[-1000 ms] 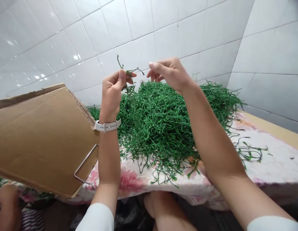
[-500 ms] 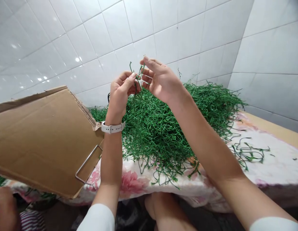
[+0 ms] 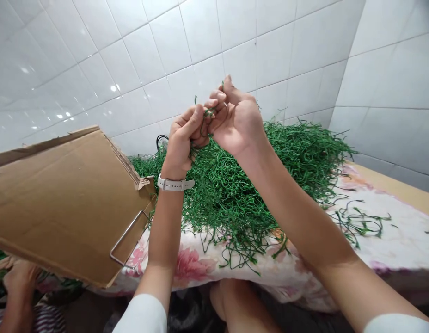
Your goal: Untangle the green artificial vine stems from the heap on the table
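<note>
My left hand [image 3: 187, 132], with a pale watch strap on its wrist, is closed in a pinch on a thin green stem-like strand [image 3: 203, 122]. Close against it, my right hand [image 3: 239, 118] is turned palm up with fingers curled. A green tip shows between its thumb and forefinger, and its other fingers touch the strand near my left fingertips. Both hands are raised above a large tangled heap of green strands [image 3: 231, 189]. Part of the held strand is hidden behind my fingers.
The heap lies on a flowered cloth [image 3: 193, 266], with a few loose strands [image 3: 363, 222] to the right. At left a cardboard sheet [image 3: 69, 199] stands beside a bent metal wire frame [image 3: 126, 238]. Another person's hand [image 3: 22, 277] is at lower left. White tiled wall [image 3: 270, 51] rises behind.
My left hand has shifted slightly right, and my right hand has rolled palm up with its fingers curling in. The other person's hand has risen and moved slightly right.
</note>
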Motion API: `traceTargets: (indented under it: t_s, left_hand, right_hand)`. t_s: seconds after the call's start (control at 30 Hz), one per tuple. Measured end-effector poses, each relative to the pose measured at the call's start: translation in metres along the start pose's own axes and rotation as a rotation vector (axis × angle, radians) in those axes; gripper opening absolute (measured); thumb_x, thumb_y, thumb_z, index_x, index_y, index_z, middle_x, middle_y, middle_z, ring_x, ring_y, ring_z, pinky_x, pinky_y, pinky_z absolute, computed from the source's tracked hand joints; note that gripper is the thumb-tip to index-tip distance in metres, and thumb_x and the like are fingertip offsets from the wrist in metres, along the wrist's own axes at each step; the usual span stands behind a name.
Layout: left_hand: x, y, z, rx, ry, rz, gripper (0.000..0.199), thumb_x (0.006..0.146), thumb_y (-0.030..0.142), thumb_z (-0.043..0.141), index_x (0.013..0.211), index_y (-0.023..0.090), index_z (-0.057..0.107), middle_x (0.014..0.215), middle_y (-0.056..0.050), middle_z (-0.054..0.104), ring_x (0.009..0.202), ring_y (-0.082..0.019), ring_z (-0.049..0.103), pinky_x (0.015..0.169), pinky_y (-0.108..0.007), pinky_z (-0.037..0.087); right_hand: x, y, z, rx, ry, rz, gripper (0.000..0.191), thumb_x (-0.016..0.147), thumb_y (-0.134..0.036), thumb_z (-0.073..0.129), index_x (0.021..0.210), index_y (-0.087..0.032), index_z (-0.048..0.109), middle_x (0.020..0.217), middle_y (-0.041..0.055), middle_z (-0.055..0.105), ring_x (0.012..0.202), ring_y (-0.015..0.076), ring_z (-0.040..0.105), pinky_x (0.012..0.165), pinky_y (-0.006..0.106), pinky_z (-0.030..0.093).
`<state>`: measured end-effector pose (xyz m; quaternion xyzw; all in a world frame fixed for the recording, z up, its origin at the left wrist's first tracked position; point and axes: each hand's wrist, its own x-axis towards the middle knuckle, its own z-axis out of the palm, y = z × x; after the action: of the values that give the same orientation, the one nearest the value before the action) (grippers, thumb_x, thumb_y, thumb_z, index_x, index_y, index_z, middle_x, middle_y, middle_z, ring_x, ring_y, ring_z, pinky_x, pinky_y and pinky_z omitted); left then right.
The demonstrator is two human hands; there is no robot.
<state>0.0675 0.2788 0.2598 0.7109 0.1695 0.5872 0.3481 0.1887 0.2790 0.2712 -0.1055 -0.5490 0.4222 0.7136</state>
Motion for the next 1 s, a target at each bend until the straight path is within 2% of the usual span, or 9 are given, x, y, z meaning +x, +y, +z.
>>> traceTargets:
  t_s: [0.13, 0.3, 0.37, 0.5, 0.57, 0.67, 0.73, 0.8, 1.0]
  left_hand:
    - [0.0, -0.002, 0.0, 0.088, 0.011, 0.01, 0.041, 0.099, 0.055, 0.062, 0.074, 0.023, 0.059, 0.055, 0.005, 0.025, 0.042, -0.009, 0.031, 0.043, -0.028, 0.024]
    - [0.0, 0.001, 0.004, 0.175, 0.243, 0.196, 0.036, 0.094, 0.051, 0.073, 0.075, 0.024, 0.058, 0.053, 0.006, 0.034, 0.047, -0.008, 0.038, 0.046, -0.027, 0.03]
    - [-0.002, 0.004, 0.005, 0.101, 0.253, 0.21, 0.034, 0.089, 0.047, 0.079, 0.075, 0.025, 0.058, 0.052, 0.007, 0.034, 0.046, -0.008, 0.033, 0.045, -0.027, 0.029]
    - [-0.01, 0.011, 0.004, -0.174, -0.203, -0.01, 0.041, 0.085, 0.061, 0.077, 0.076, 0.024, 0.063, 0.051, 0.009, 0.018, 0.043, -0.007, 0.015, 0.042, -0.028, 0.015]
    - [-0.015, 0.015, 0.004, -0.185, -0.409, -0.085, 0.048, 0.085, 0.07, 0.071, 0.078, 0.022, 0.068, 0.052, 0.009, 0.014, 0.042, -0.006, 0.012, 0.043, -0.027, 0.012]
    - [-0.021, 0.018, 0.007, -0.014, -0.495, -0.041, 0.051, 0.085, 0.069, 0.073, 0.07, 0.021, 0.065, 0.052, 0.007, 0.025, 0.043, -0.006, 0.018, 0.045, -0.027, 0.014]
    - [-0.023, 0.02, 0.01, 0.014, -0.485, -0.005, 0.057, 0.082, 0.067, 0.077, 0.06, 0.021, 0.053, 0.053, 0.006, 0.028, 0.044, -0.005, 0.022, 0.045, -0.026, 0.016]
    - [-0.024, 0.02, 0.013, -0.084, -0.43, -0.006, 0.069, 0.082, 0.073, 0.073, 0.055, 0.022, 0.033, 0.05, 0.007, 0.02, 0.041, -0.005, 0.019, 0.041, -0.026, 0.018]
    - [-0.021, 0.014, 0.014, -0.101, -0.114, -0.05, 0.07, 0.098, 0.08, 0.029, 0.059, 0.024, 0.014, 0.047, 0.005, 0.005, 0.036, -0.01, 0.013, 0.032, -0.031, 0.025]
  right_hand:
    - [-0.006, -0.007, 0.001, -0.101, -0.012, -0.031, 0.06, 0.082, -0.083, 0.062, 0.075, -0.027, 0.042, 0.066, -0.0002, 0.047, 0.082, 0.0205, 0.064, 0.066, 0.032, 0.054]
    - [-0.009, -0.022, -0.002, -0.013, 0.037, 0.004, 0.058, 0.082, -0.083, 0.062, 0.076, -0.028, 0.045, 0.066, 0.0008, 0.048, 0.079, 0.0213, 0.061, 0.065, 0.032, 0.052]
    - [-0.009, -0.024, -0.003, 0.07, 0.011, -0.005, 0.055, 0.083, -0.079, 0.065, 0.075, -0.028, 0.045, 0.066, -0.0003, 0.047, 0.073, 0.0191, 0.056, 0.064, 0.031, 0.051]
    - [-0.012, -0.023, 0.001, 0.31, -0.116, 0.025, 0.046, 0.089, -0.059, 0.073, 0.073, -0.025, 0.048, 0.063, -0.0052, 0.031, 0.057, 0.0118, 0.033, 0.053, 0.027, 0.039]
    - [-0.014, -0.022, 0.003, 0.367, -0.209, 0.056, 0.042, 0.094, -0.05, 0.072, 0.071, -0.023, 0.049, 0.063, -0.0066, 0.023, 0.055, 0.0101, 0.019, 0.049, 0.025, 0.03]
    - [-0.017, -0.024, 0.004, 0.302, -0.312, 0.066, 0.044, 0.093, -0.05, 0.072, 0.067, -0.023, 0.049, 0.064, -0.0068, 0.014, 0.057, 0.0109, 0.009, 0.047, 0.026, 0.022]
    - [-0.018, -0.024, 0.004, 0.247, -0.322, 0.037, 0.046, 0.087, -0.055, 0.076, 0.067, -0.024, 0.048, 0.065, -0.0061, 0.011, 0.059, 0.0125, 0.007, 0.047, 0.028, 0.019]
    - [-0.02, -0.023, 0.006, 0.24, -0.272, -0.018, 0.045, 0.083, -0.058, 0.077, 0.067, -0.027, 0.049, 0.067, -0.0048, 0.01, 0.061, 0.015, 0.007, 0.049, 0.031, 0.019]
    - [-0.027, -0.02, 0.02, 0.414, -0.105, -0.088, 0.045, 0.095, -0.056, 0.063, 0.067, -0.027, 0.043, 0.067, -0.0039, 0.008, 0.06, 0.0169, 0.01, 0.053, 0.032, 0.025]
